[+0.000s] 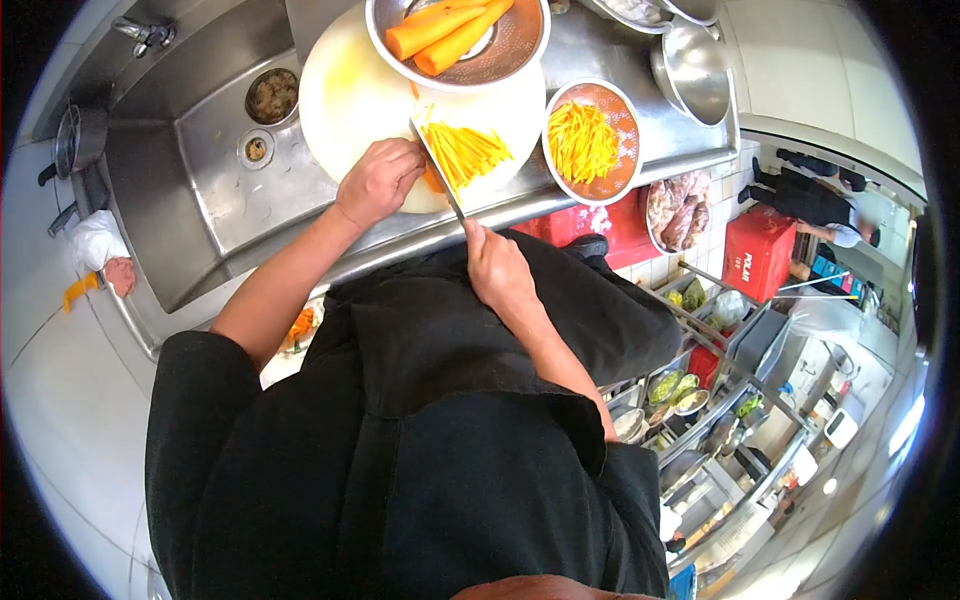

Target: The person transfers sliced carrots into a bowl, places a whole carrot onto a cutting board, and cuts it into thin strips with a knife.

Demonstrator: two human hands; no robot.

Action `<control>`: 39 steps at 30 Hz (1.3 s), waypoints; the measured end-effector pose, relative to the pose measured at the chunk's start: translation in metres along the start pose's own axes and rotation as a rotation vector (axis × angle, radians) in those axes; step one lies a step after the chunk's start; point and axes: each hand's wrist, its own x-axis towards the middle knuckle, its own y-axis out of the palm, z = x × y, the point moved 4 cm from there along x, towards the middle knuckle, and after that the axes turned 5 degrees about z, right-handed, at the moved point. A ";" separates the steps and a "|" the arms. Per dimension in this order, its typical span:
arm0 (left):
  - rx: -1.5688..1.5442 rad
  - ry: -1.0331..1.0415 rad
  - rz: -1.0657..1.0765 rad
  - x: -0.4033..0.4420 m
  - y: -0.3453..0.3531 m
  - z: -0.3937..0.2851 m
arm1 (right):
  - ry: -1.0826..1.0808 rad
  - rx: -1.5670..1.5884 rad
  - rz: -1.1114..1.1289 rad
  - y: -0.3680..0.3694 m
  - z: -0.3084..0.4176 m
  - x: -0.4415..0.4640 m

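My right hand (498, 268) is closed round the handle of a knife (436, 160), its blade lying across the round white cutting board (325, 110). Curled fingers of my left hand (380, 182) press down on a piece of carrot (432, 180) at the blade's left side; most of that piece is hidden under the hand and knife. To the right of the blade, cut carrot strips (470, 152) lie in a pile on the board. A steel colander (535, 58) with peeled whole carrots (440, 30) rests over the board's far edge. Another colander (627, 135) holds carrot strips (582, 142).
A steel sink (200, 190) with a strainer (272, 95) lies left of the board. Steel bowls (695, 75) stand at the far right. Below the counter edge are a tub of raw meat (678, 212) and a red box (757, 255). Another person (815, 205) stands in the background.
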 end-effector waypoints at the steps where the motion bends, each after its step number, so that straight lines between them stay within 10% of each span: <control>1: -0.001 -0.006 -0.006 -0.002 0.001 0.002 | 0.002 -0.005 0.010 0.000 0.002 0.007; 14: 0.065 -0.038 0.007 -0.008 0.020 0.018 | -0.059 -0.086 0.061 0.013 -0.019 0.013; 20: 0.065 -0.015 -0.011 -0.009 0.010 0.009 | -0.205 -0.047 -0.264 0.009 -0.003 0.000; 39: 0.052 0.024 -0.081 -0.005 0.003 0.004 | 0.069 0.129 0.099 -0.023 0.003 -0.003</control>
